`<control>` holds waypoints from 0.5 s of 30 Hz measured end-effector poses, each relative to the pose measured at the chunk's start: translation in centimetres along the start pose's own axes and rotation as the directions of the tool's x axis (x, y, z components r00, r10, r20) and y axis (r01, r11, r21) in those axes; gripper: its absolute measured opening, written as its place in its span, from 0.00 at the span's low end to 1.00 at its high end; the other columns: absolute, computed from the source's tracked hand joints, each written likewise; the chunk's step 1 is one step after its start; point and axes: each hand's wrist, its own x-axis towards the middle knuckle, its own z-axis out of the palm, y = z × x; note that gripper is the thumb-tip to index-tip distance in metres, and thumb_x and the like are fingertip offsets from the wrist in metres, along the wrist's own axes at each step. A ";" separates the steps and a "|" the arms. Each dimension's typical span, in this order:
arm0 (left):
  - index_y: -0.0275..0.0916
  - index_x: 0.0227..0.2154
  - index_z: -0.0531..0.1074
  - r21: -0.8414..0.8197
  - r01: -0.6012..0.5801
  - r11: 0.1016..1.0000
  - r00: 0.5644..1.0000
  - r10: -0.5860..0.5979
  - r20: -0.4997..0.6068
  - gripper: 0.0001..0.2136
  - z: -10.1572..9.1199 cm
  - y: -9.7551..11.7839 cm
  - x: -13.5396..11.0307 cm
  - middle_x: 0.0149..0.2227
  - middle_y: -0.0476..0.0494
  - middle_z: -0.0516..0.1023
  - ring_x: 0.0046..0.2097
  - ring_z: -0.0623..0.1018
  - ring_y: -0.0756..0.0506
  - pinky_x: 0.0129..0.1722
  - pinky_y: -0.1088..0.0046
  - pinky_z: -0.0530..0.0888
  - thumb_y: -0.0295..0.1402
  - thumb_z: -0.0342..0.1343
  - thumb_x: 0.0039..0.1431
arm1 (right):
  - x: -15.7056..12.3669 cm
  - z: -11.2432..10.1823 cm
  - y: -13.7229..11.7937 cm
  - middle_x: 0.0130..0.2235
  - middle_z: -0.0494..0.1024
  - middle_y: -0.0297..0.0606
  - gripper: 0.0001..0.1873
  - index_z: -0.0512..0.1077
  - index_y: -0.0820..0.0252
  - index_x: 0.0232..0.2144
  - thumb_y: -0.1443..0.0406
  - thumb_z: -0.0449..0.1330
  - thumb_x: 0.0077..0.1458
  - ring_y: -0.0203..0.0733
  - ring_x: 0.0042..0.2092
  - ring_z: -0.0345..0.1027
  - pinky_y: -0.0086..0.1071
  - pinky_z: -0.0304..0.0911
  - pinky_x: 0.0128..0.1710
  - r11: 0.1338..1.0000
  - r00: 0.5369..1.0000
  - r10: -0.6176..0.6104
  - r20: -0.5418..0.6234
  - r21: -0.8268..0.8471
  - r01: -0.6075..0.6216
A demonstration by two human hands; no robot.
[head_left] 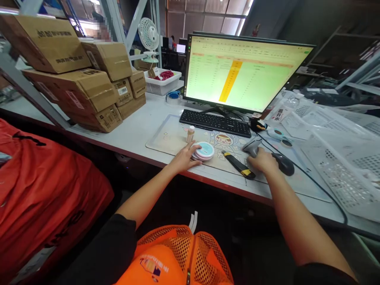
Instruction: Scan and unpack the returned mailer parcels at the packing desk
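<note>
My left hand (185, 157) rests on the desk mat (166, 138) with its fingers spread against a small round tin with a pale blue lid (204, 151). A small tan bottle (190, 133) stands just behind it. My right hand (263, 160) is closed round the handle of a grey barcode scanner (251, 145). A yellow and black utility knife (237, 164) lies between my hands. A black mouse (284, 163) sits to the right of my right hand.
A black keyboard (215, 122) and a monitor (243, 73) showing a spreadsheet stand behind the mat. Cardboard boxes (80, 85) are stacked at the left. White plastic baskets (341, 158) fill the right. An orange bag (38, 190) lies at the lower left.
</note>
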 end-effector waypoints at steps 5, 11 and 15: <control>0.43 0.63 0.68 0.071 -0.022 0.997 0.999 0.025 -0.047 0.26 0.9 0.3 -0.1 0.71 0.28 0.63 0.70 0.68 0.31 0.67 0.44 0.69 0.34 0.66 0.64 | 0.4 -1.2 -0.6 0.52 0.77 0.67 0.27 0.72 0.75 0.56 0.59 0.58 0.63 0.63 0.52 0.75 0.43 0.69 0.45 0.996 0.998 0.064 -0.023 -0.065 -0.065; 0.43 0.62 0.69 0.089 -0.061 0.994 0.997 0.066 -0.047 0.24 1.0 0.2 -0.2 0.68 0.30 0.66 0.69 0.69 0.32 0.67 0.47 0.69 0.34 0.64 0.66 | -3.0 -9.6 -1.8 0.26 0.72 0.38 0.22 0.76 0.59 0.41 0.47 0.63 0.59 0.41 0.24 0.66 0.32 0.59 0.20 0.938 0.937 -0.266 0.227 0.284 0.198; 0.41 0.60 0.70 0.062 -0.087 0.994 0.993 0.092 -0.081 0.23 1.0 -0.1 -0.3 0.66 0.31 0.69 0.66 0.72 0.33 0.66 0.50 0.71 0.35 0.65 0.64 | -5.1 -12.0 -5.5 0.24 0.65 0.32 0.27 0.77 0.57 0.39 0.43 0.71 0.50 0.33 0.20 0.55 0.28 0.49 0.15 0.898 0.804 -0.416 0.426 0.332 0.289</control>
